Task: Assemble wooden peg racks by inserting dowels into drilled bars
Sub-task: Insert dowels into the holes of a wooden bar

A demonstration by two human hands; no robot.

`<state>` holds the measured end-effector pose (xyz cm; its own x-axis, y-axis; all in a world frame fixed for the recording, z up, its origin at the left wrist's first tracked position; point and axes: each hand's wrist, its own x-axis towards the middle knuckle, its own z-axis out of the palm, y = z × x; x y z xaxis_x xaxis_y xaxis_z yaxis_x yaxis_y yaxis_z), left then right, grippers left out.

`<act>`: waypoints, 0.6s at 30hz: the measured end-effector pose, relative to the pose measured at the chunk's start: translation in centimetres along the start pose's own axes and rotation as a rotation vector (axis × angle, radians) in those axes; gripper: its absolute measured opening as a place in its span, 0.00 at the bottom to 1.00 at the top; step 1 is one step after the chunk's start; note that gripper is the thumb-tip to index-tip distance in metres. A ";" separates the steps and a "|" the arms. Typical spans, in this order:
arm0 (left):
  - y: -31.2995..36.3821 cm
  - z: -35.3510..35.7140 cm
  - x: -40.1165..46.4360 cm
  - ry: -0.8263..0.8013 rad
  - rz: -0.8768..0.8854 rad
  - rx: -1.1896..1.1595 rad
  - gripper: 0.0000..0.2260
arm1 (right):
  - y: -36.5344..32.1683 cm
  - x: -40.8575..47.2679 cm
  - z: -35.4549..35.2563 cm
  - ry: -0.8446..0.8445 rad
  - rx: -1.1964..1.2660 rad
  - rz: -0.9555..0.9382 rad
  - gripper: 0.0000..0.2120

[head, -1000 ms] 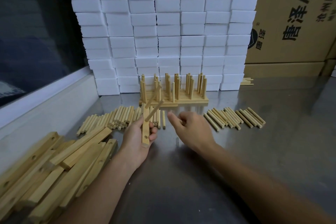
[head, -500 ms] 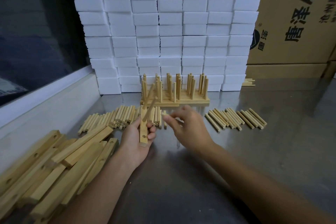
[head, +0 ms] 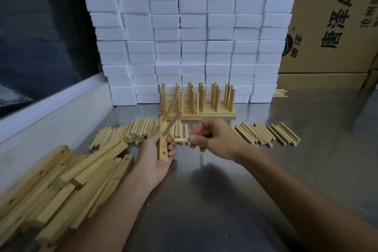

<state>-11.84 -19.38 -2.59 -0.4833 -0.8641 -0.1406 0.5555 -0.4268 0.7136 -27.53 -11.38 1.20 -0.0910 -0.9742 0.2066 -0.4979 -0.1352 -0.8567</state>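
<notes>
Right hand [head: 212,139] pinches a dowel [head: 180,139] lying sideways, tip aimed left at the bar [head: 163,149] gripped upright by the left hand [head: 153,157].

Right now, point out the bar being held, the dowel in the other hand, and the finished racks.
bar [head: 163,150], head view, face near its empty hole
dowel [head: 180,139], head view, mid-shaft
finished racks [head: 216,113], head view, base plank

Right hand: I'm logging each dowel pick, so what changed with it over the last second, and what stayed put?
The right hand, empty a second ago, reached to the loose dowels, took one and now pinches that dowel, pulled back toward the bar. The left hand still grips the bar, two dowels already in it. Finished racks and piles unchanged.
</notes>
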 end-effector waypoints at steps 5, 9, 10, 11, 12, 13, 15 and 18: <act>0.0 -0.2 0.0 0.001 -0.006 0.030 0.10 | -0.2 0.1 1.8 -0.060 -0.287 -0.098 0.06; 0.0 -0.1 0.0 0.010 -0.020 0.034 0.10 | -0.5 -0.2 2.2 -0.038 -0.351 -0.175 0.06; 0.0 0.0 -0.1 0.014 -0.021 0.037 0.10 | -0.7 -0.3 2.2 -0.039 -0.376 -0.209 0.06; 0.0 0.0 -0.1 0.019 -0.022 0.039 0.10 | -1.0 -0.4 2.2 -0.042 -0.399 -0.245 0.06; 0.0 0.1 -0.1 0.020 -0.022 0.039 0.10 | -1.3 -0.4 2.3 -0.046 -0.421 -0.281 0.06; 0.0 0.1 -0.1 0.021 -0.020 0.040 0.10 | -1.5 -0.5 2.3 -0.050 -0.444 -0.314 0.07; 0.0 0.2 -0.1 0.033 -0.015 0.043 0.10 | -1.9 -0.5 2.4 -0.046 -0.517 -0.367 0.07; 0.0 0.1 -0.1 0.047 -0.026 0.027 0.10 | -2.2 -0.7 2.9 -0.035 -0.662 -0.421 0.06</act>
<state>-11.84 -19.26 -2.53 -0.4646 -0.8648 -0.1904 0.5247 -0.4421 0.7275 -23.89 -10.93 1.61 0.2417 -0.8713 0.4270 -0.8959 -0.3695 -0.2468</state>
